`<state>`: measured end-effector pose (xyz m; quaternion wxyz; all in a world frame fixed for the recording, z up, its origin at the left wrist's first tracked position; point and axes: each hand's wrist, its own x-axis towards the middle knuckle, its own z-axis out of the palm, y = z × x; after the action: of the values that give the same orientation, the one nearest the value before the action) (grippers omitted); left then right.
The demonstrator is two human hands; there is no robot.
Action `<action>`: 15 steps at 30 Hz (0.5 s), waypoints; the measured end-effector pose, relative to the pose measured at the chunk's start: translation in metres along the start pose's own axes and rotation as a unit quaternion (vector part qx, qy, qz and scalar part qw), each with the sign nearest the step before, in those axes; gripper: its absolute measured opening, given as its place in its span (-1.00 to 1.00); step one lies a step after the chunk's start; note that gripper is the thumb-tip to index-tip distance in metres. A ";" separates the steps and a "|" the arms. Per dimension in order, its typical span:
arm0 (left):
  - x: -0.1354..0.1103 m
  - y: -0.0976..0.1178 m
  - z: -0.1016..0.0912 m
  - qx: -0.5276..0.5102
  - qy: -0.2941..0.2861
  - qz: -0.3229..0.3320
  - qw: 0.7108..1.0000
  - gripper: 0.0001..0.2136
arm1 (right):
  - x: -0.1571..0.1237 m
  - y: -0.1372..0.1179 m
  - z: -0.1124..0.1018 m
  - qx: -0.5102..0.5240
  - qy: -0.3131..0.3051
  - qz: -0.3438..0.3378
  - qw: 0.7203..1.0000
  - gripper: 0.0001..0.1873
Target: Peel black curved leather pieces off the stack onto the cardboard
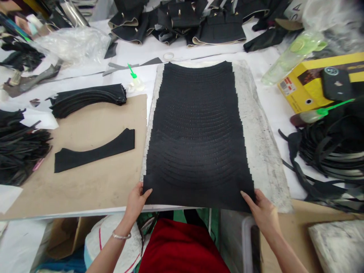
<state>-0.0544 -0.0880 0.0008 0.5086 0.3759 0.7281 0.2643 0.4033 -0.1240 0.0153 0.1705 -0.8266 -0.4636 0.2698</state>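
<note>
A long overlapping row of black curved fabric pieces (196,132) lies shingled on a grey-white board (261,144) in the middle of the table. My left hand (135,201) grips the near left corner of the row, fingers curled on its edge. At the near right corner my right hand (263,210) holds the edge of the pieces and board, thumb on top. A single black curved piece (93,153) lies on a brown cardboard sheet (85,185) to the left.
A stack of black curved pieces (88,99) sits at the cardboard's far edge. Black straps (332,151) pile at right, a yellow box (315,81), green-capped glue bottles (135,79) and a plastic bottle (292,55) stand nearby. More black parts (182,19) lie at the back.
</note>
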 end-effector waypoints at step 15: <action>-0.001 0.007 0.005 0.231 0.066 0.067 0.968 -0.63 | 0.000 -0.003 0.001 0.007 0.034 0.027 0.999 -0.54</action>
<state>-0.0477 -0.0842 0.0051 0.3402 0.5129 0.7744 0.1466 0.4006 -0.1225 0.0157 0.1845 -0.8464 -0.4329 0.2493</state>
